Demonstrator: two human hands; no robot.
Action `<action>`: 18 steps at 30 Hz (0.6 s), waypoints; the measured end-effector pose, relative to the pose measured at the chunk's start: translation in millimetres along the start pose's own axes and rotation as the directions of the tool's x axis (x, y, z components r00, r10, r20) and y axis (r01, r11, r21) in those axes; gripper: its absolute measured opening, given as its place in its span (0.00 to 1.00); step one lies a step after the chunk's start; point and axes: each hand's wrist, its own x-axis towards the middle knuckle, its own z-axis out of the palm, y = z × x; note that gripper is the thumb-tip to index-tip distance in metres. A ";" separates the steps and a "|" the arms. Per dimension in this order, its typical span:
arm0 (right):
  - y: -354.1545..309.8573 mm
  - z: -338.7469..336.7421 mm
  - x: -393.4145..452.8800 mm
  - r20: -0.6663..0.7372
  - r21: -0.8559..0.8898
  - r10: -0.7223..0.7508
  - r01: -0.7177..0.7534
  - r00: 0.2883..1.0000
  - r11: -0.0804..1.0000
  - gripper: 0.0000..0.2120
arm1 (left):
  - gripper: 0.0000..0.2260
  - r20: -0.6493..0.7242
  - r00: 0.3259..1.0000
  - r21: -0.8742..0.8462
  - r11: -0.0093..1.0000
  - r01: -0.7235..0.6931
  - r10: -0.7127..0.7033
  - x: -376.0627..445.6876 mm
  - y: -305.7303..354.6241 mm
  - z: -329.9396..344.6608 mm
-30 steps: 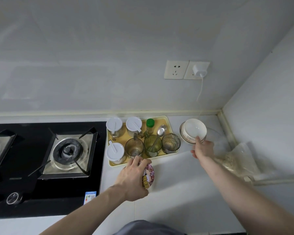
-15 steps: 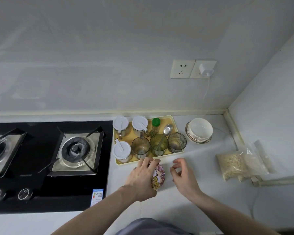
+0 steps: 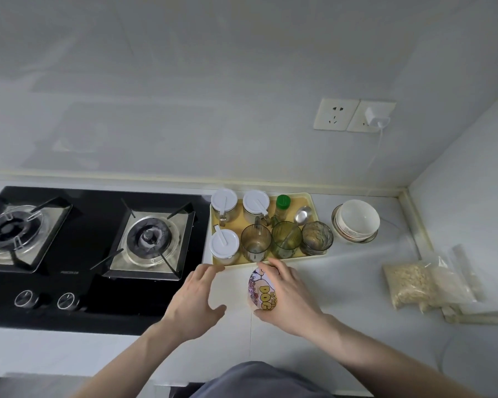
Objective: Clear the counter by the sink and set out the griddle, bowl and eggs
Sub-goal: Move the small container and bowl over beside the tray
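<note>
right hand: fingers curled round a printed cup, lying on its side on the bench just in front of the yellow tray
left hand: fingers spread and relaxed, holding nothing, just beside the cup
bowl: white bowl stacked on dishes right of the tray, near the wall
griddle, eggs: not in view
progress: early, I'd judge; clearing under way, bag of grain and tray left on the bench, nothing set out yet
</note>
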 end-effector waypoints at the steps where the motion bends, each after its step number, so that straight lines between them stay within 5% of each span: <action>1: 0.3 1.6 1.2 -0.001 -0.025 0.004 -0.004 1.000 1.000 0.45 | 0.35 -0.010 1.000 -0.009 1.000 0.000 0.000 -1.0 -0.4 -1.6; 8: 26.3 -29.9 -13.6 -0.028 -0.069 0.151 -0.152 0.988 0.986 0.42 | 0.28 -0.015 0.998 -0.046 0.997 -0.054 0.054 -2.0 3.3 -7.6; 13: 66.6 -62.5 -26.1 -0.065 -0.066 0.402 -0.406 0.913 0.911 0.42 | 0.26 -0.021 0.994 -0.054 0.993 -0.105 0.104 1.5 10.4 -13.0; 18: 91.5 -81.8 -23.6 -0.029 -0.106 0.509 -0.509 0.860 0.854 0.40 | 0.25 -0.018 0.994 -0.066 0.992 -0.105 0.104 -1.0 14.9 -15.5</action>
